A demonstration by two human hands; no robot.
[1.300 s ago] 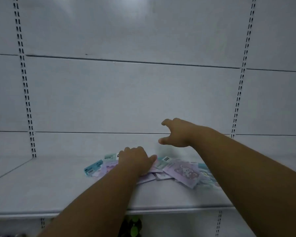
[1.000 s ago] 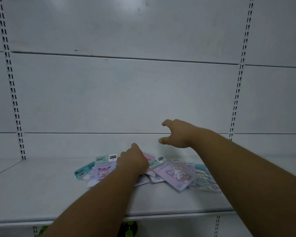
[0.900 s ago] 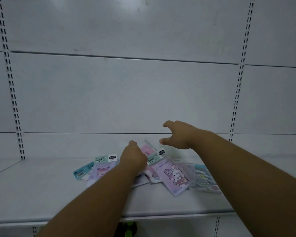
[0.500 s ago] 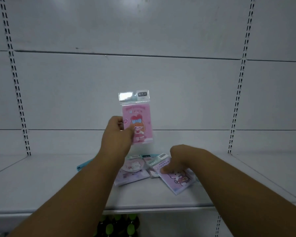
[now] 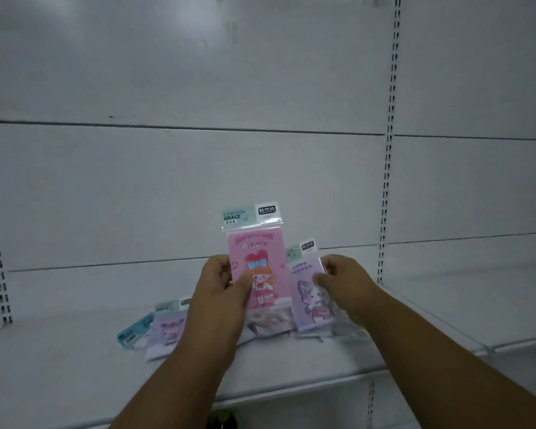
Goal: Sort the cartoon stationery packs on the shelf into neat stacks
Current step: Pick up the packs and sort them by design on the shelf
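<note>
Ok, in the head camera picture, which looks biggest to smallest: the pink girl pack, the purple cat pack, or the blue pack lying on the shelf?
1. pink girl pack, largest, but held nearest.
2. purple cat pack, partly covered.
3. blue pack, smallest; mostly buried, so unsure.

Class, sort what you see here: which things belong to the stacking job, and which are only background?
Job:
pink pack in left hand
purple pack in right hand
loose packs
shelf

Background:
slotted rail
green item below
</note>
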